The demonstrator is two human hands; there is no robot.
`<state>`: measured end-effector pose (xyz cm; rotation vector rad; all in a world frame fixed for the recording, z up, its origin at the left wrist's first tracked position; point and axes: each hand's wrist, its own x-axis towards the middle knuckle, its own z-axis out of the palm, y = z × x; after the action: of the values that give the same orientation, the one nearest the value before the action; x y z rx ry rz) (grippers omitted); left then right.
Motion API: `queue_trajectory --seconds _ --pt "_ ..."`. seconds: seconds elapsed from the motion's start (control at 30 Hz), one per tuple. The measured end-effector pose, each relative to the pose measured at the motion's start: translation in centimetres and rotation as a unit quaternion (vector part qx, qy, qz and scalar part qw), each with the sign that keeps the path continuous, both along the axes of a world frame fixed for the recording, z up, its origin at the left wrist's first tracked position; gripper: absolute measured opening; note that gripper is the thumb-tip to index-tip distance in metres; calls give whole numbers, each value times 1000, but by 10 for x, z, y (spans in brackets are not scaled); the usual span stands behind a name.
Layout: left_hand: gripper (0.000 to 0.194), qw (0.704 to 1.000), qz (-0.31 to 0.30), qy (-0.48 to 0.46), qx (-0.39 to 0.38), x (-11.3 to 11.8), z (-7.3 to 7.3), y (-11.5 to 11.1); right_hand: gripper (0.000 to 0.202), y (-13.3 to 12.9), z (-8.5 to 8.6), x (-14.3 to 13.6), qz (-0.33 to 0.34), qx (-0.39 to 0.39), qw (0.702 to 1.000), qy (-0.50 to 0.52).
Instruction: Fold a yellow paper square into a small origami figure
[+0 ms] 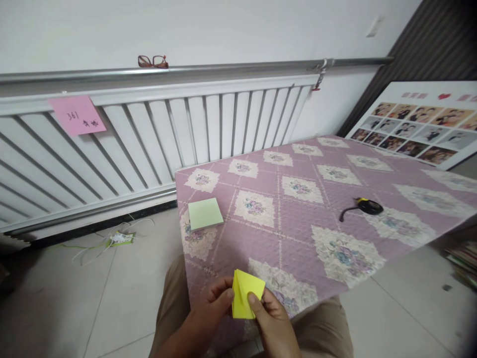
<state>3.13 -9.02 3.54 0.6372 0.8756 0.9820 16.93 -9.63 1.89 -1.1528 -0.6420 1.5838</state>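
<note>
Your left hand (219,298) pinches yellow paper (243,301) by left edge; your right hand (274,320) grips right side, thumb flat on face. Folded paper sits between hands, at near edge of tabletop (238,251). Judged as folding: keep left pinch steady, match edges before creasing, run right thumb firmly along fold. Green pad (205,214) lies ahead-left of hands.
</note>
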Motion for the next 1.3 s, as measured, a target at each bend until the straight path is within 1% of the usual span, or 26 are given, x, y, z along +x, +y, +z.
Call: queue_trajectory --seconds 0.07,0.13,0.23,0.3,0.37,0.43,0.53,0.63,0.7,0.8,0.93,1.03,1.1,1.17,1.3 --pt "40 1000 10 -19 -13 1 -2 1 36 1 -4 3 -2 18 999 -35" --pt "41 1000 11 -24 -7 1 -3 2 34 1 -8 5 12 40 996 -73" --pt "37 1000 5 9 16 0 -3 4 31 2 -11 6 32 64 989 -131" --pt "33 999 11 34 15 -2 -4 6 31 2 -11 7 35 71 986 -146" --pt "30 999 19 46 5 -3 -6 8 34 3 -10 7 53 68 987 -133" --pt "29 999 24 49 -3 -4 -8 9 36 3 -10 8 84 60 988 -115" --pt "30 999 27 36 -6 -4 -13 9 38 3 -12 9 119 32 988 -97" --pt "33 1000 22 -8 -12 -2 -16 8 40 1 -17 7 119 -1 991 -56" --pt "36 999 21 -35 -20 -1 -18 9 39 1 -19 6 120 -9 992 -44" --pt "40 999 25 -32 -28 -1 -27 13 40 4 -22 8 121 1 989 -80" --pt "38 998 33 58 -21 -7 -46 21 41 9 -26 13 120 2 985 -127" --pt "39 995 50 91 -14 -9 -53 25 43 10 -29 15 115 -8 986 -122" --pt "46 994 65 81 -22 -8 -52 27 41 9 -27 14 106 -3 988 -109" --pt "51 995 79 56 -37 -5 -48 28 38 8 -23 12 99 11 991 -91" --pt "52 993 93 5 -72 -2 -36 27 38 7 -13 10 114 75 989 -59"
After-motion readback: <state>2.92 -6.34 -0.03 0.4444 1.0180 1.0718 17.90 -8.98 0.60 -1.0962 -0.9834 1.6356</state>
